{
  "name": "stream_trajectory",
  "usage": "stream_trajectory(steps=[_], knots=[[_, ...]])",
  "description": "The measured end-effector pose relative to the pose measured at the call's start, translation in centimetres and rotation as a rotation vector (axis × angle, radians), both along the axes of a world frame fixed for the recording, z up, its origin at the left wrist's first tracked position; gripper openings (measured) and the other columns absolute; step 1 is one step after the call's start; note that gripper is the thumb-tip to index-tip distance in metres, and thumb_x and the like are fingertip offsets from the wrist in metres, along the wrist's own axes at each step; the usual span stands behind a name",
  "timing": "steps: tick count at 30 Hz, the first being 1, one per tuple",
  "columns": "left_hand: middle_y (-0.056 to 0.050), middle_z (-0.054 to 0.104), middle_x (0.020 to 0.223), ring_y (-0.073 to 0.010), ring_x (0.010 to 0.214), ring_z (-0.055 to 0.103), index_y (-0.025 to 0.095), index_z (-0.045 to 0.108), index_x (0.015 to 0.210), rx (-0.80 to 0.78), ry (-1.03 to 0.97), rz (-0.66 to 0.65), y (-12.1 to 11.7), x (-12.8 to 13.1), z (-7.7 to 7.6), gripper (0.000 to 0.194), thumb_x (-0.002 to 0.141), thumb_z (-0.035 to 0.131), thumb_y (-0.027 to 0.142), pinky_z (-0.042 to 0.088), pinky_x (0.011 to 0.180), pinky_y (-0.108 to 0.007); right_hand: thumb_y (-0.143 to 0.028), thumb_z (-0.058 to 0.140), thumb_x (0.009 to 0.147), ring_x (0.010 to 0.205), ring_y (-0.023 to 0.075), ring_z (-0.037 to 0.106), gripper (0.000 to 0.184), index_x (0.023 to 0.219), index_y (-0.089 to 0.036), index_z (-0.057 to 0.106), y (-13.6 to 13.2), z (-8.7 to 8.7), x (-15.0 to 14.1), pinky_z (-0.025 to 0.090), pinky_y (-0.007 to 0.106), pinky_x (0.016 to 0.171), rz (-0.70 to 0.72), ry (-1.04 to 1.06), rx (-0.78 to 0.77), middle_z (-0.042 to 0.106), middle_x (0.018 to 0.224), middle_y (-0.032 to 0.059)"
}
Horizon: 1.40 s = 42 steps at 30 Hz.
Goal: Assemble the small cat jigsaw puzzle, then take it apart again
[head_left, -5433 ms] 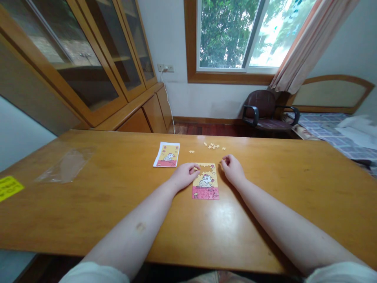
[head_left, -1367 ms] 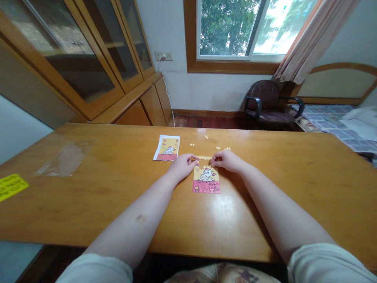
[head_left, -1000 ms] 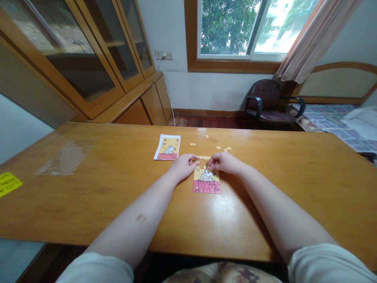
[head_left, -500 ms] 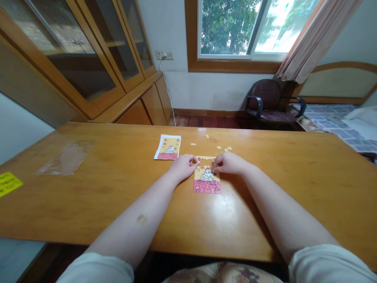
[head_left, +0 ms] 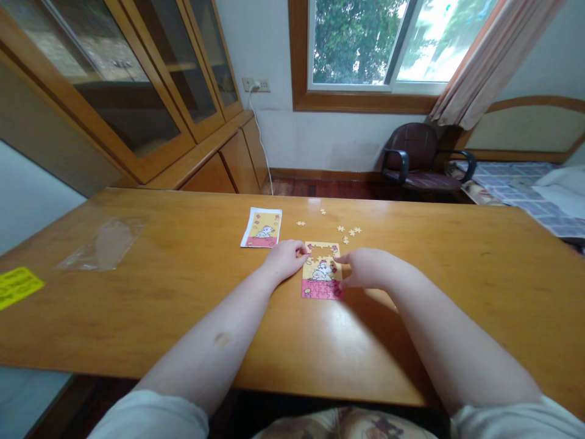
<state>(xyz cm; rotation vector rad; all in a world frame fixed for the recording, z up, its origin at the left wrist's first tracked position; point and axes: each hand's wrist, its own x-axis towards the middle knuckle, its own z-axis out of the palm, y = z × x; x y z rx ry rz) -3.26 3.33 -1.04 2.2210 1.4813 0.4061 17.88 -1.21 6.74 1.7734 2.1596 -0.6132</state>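
A partly assembled jigsaw puzzle lies flat on the wooden table, yellow above and pink below, with a white cartoon animal in the middle. A gap runs across its upper part, below the top row. My left hand is curled at the upper left edge, its fingertips pressed on the puzzle there. At the right edge my right hand has thumb and forefinger apart, touching the side, with no piece seen between them. Several loose puzzle pieces, such as one piece, lie beyond the puzzle.
A picture card with the same design lies left of the puzzle. Farther left are a clear plastic bag and a yellow label. Beyond the table stand a cabinet and an armchair.
My right hand has drawn back to the right edge and its fingers have spread. The puzzle's upper right corner and a loose piece now show. My left hand has stayed in place.
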Motion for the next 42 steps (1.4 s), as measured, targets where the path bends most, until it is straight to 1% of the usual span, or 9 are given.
stream_trajectory(steps=[2,6,10,13,19,23,28,34,42], knots=[[-0.002,0.060,0.071,-0.0182,0.070,0.056,0.021,0.067,0.079,-0.003,-0.005,0.005,-0.1,0.1,0.1,0.013,0.078,0.057,0.029,0.037,0.061,-0.028,-0.046,0.073,0.059,0.091,0.0335,0.065,0.068,0.125,-0.031,0.063,-0.4,-0.1,-0.5,0.046,0.038,0.068,0.006,-0.031,-0.021,0.071,0.104,0.0124],[-0.002,0.060,0.070,-0.0181,0.070,0.056,0.021,0.067,0.077,-0.008,-0.018,0.010,-0.1,0.1,0.2,0.012,0.077,0.058,0.028,0.038,0.062,-0.028,-0.046,0.076,0.056,0.091,0.0334,0.066,0.068,0.122,-0.030,0.065,-0.6,-0.7,-1.2,0.048,0.037,0.068,0.002,-0.037,-0.049,0.071,0.101,0.0128],[-0.002,0.059,0.070,-0.0181,0.070,0.056,0.021,0.067,0.077,-0.011,-0.018,0.013,-0.1,0.1,0.1,0.012,0.077,0.058,0.028,0.038,0.063,-0.028,-0.051,0.072,0.061,0.097,0.0349,0.065,0.069,0.126,-0.029,0.062,-0.6,-1.0,-1.7,0.049,0.039,0.072,0.020,-0.032,-0.055,0.069,0.110,0.0145],[-0.002,0.060,0.069,-0.0182,0.070,0.056,0.021,0.067,0.078,-0.002,-0.015,0.008,0.0,0.1,0.0,0.012,0.077,0.057,0.029,0.037,0.062,-0.028,-0.056,0.069,0.065,0.099,0.0375,0.064,0.077,0.134,-0.027,0.055,-0.8,-1.1,-2.1,0.049,0.042,0.074,0.044,-0.039,-0.065,0.068,0.113,0.0173],[-0.002,0.060,0.069,-0.0189,0.072,0.057,0.021,0.067,0.078,-0.008,-0.006,0.006,0.1,0.1,-0.2,0.012,0.077,0.058,0.029,0.037,0.061,-0.028,-0.062,0.063,0.069,0.098,0.0377,0.065,0.081,0.138,-0.022,0.050,-0.9,-1.7,-2.6,0.049,0.042,0.073,0.095,-0.048,-0.024,0.069,0.108,0.0199],[-0.002,0.061,0.069,-0.0185,0.071,0.057,0.021,0.067,0.078,0.000,-0.014,0.012,0.0,0.2,-0.1,0.011,0.076,0.059,0.028,0.037,0.061,-0.028,-0.070,0.059,0.069,0.097,0.0367,0.065,0.081,0.133,-0.020,0.054,-1.1,-1.9,-2.9,0.048,0.041,0.074,0.079,-0.020,-0.006,0.069,0.107,0.0201],[-0.001,0.061,0.069,-0.0177,0.068,0.056,0.022,0.066,0.077,0.007,-0.010,0.008,0.0,0.1,-0.2,0.011,0.077,0.058,0.029,0.036,0.060,-0.027,-0.075,0.046,0.075,0.093,0.0366,0.066,0.080,0.130,-0.017,0.055,-1.3,-2.1,-3.6,0.048,0.041,0.071,0.106,-0.006,0.032,0.070,0.100,0.0204],[-0.001,0.059,0.068,-0.0176,0.067,0.055,0.022,0.066,0.077,0.011,-0.007,0.006,0.1,0.0,-0.3,0.011,0.076,0.058,0.029,0.035,0.059,-0.027,-0.074,0.043,0.078,0.094,0.0334,0.067,0.079,0.133,-0.018,0.051,-1.4,-2.5,-4.1,0.047,0.037,0.071,0.106,-0.018,0.058,0.070,0.102,0.0197],[-0.001,0.061,0.070,-0.0173,0.067,0.054,0.022,0.065,0.077,0.021,0.005,0.003,0.1,0.0,-0.4,0.012,0.076,0.057,0.031,0.033,0.058,-0.027,-0.070,0.044,0.079,0.094,0.0333,0.067,0.076,0.133,-0.017,0.051,-1.6,-2.1,-4.3,0.048,0.036,0.072,0.104,-0.027,0.058,0.071,0.102,0.0191]])
